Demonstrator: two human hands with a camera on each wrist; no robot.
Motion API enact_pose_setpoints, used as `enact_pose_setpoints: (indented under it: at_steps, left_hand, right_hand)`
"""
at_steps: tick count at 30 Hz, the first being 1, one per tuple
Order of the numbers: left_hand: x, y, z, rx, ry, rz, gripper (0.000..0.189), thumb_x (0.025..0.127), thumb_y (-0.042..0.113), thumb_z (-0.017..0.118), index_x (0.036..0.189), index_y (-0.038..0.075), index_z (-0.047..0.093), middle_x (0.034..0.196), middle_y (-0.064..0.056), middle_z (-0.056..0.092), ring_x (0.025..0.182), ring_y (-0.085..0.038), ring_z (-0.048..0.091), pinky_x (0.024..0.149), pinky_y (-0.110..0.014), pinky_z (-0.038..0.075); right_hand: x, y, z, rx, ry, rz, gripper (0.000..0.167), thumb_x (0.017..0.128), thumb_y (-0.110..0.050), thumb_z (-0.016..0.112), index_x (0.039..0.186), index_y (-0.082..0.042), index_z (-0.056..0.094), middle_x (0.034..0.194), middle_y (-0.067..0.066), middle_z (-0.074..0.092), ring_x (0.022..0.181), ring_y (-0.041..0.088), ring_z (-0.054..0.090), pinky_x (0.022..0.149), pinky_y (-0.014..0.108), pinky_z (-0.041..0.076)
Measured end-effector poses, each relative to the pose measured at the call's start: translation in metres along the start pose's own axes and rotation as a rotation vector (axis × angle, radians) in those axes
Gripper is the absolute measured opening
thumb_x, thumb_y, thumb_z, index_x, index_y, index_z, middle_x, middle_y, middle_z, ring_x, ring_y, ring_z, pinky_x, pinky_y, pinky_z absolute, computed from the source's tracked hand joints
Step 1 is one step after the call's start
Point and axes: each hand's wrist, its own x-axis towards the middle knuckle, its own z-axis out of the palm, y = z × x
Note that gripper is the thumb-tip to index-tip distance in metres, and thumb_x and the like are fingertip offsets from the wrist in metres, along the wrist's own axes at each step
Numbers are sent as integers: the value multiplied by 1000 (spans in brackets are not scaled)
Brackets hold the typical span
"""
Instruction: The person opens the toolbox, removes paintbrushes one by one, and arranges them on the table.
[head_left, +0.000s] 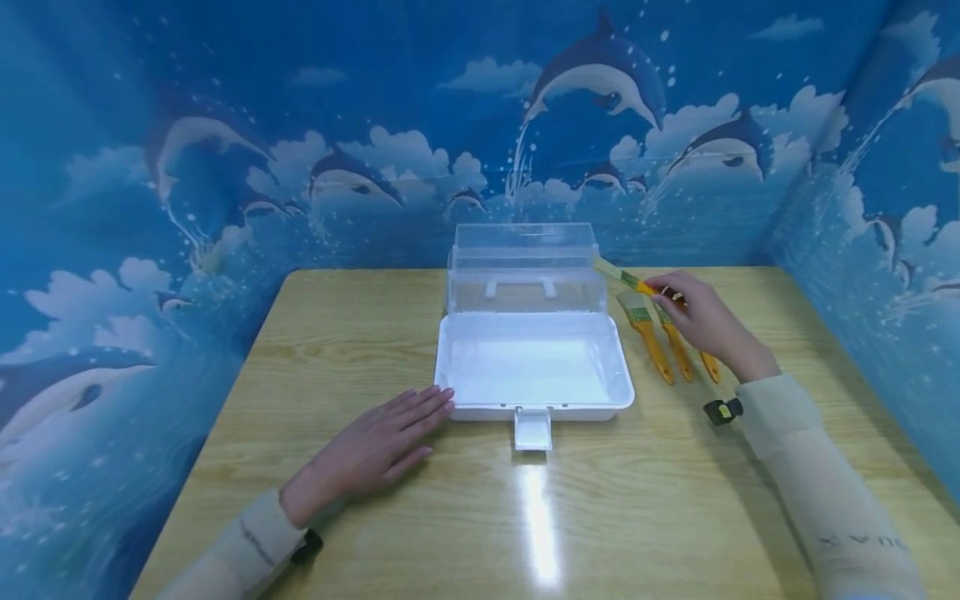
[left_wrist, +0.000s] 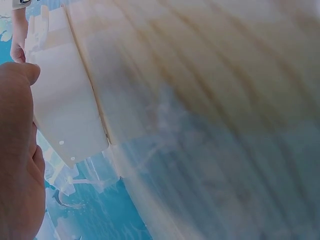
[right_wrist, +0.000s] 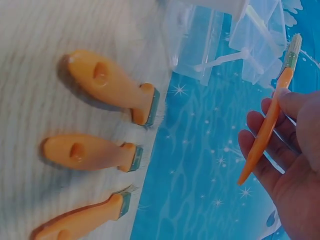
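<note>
My right hand [head_left: 697, 312] pinches a paintbrush [right_wrist: 267, 122] by its orange handle, thumb on one side and fingers on the other. Its pale bristles point left toward the raised clear lid [head_left: 525, 262] of a white plastic box [head_left: 536, 412]. The box stands open, and its inside shows bare white. At the box's front left corner lies my left hand [head_left: 375, 442], fingers straight, fingertips right at the rim. Below my right hand, three more paintbrushes lie on the table, among them a wide one [head_left: 651, 337] and a middle one [head_left: 677, 350], with handles toward me.
The wooden table [head_left: 337, 350] carries the box near its back edge. A white latch flap [head_left: 533, 432] hangs from the box's front. Blue dolphin-print sheeting [head_left: 420, 92] stands behind the table and along both sides.
</note>
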Motion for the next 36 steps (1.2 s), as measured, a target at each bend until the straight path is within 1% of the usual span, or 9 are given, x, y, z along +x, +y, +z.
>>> enact_pose_setpoints:
  at_steps: [4, 9, 14, 17, 20, 23, 26, 31, 36]
  left_hand:
    - [0, 0, -1, -7, -9, 1, 67, 107, 35, 50, 163, 17, 20, 171, 3, 14, 156, -17, 19, 130, -32, 10]
    - [0, 0, 0, 3, -6, 10, 67, 106, 36, 51, 163, 16, 20, 171, 3, 13, 156, -16, 17, 129, -36, 14]
    - [-1, -1, 0, 13, 24, 29, 67, 105, 35, 53, 162, 14, 24, 171, 1, 16, 156, -18, 21, 128, -39, 20]
    - [-1, 0, 1, 17, 42, 31, 68, 104, 34, 55, 162, 14, 26, 170, 1, 19, 155, -19, 23, 128, -38, 19]
    - [-1, 0, 1, 22, 52, 29, 68, 104, 34, 56, 162, 15, 26, 170, 1, 19, 155, -18, 23, 130, -34, 14]
    - [-1, -1, 2, 27, 45, 29, 68, 105, 35, 54, 162, 15, 24, 170, 2, 18, 156, -18, 21, 130, -30, 7]
    - [0, -1, 2, 27, 34, 25, 68, 105, 35, 54, 163, 16, 22, 171, 2, 16, 156, -18, 20, 129, -28, 4]
    - [0, -1, 1, 17, 18, 17, 68, 105, 35, 53, 163, 17, 22, 170, 2, 17, 156, -18, 21, 129, -30, 6]
    - [0, -1, -1, 6, -11, -2, 67, 107, 37, 50, 163, 19, 19, 171, 4, 14, 156, -17, 18, 129, -35, 14]
  right_hand:
    - [-3, 4, 2, -2, 10, -7, 31, 107, -11, 51, 134, 1, 60, 123, 20, 62, 99, 31, 62, 83, 49, 57]
    - [-7, 11, 4, -12, 15, 2, 31, 107, -11, 52, 134, 0, 60, 120, 17, 63, 98, 28, 62, 78, 34, 55]
    - [-13, 15, 4, -12, 18, 5, 31, 107, -11, 51, 134, 2, 60, 118, 19, 63, 98, 31, 62, 76, 38, 55]
    - [-17, 19, 4, -8, 20, 2, 31, 107, -10, 50, 134, 2, 60, 118, 20, 63, 99, 32, 61, 74, 38, 54]
    - [-20, 23, 5, -10, 20, 15, 32, 108, -10, 49, 135, 3, 59, 118, 20, 62, 100, 32, 61, 75, 39, 54]
    - [-22, 27, 5, -11, 15, 48, 32, 108, -10, 49, 136, 3, 57, 119, 20, 61, 101, 32, 60, 79, 45, 54]
    - [-25, 31, 5, -16, 16, 45, 32, 108, -9, 49, 135, 5, 57, 118, 22, 61, 100, 34, 59, 79, 49, 53]
    - [-31, 36, 3, -29, 37, 37, 32, 107, -11, 50, 134, 5, 59, 118, 23, 62, 101, 35, 61, 79, 52, 55]
    - [-39, 44, 3, -37, 45, 36, 32, 106, -10, 52, 134, 5, 59, 122, 24, 62, 103, 36, 62, 78, 52, 57]
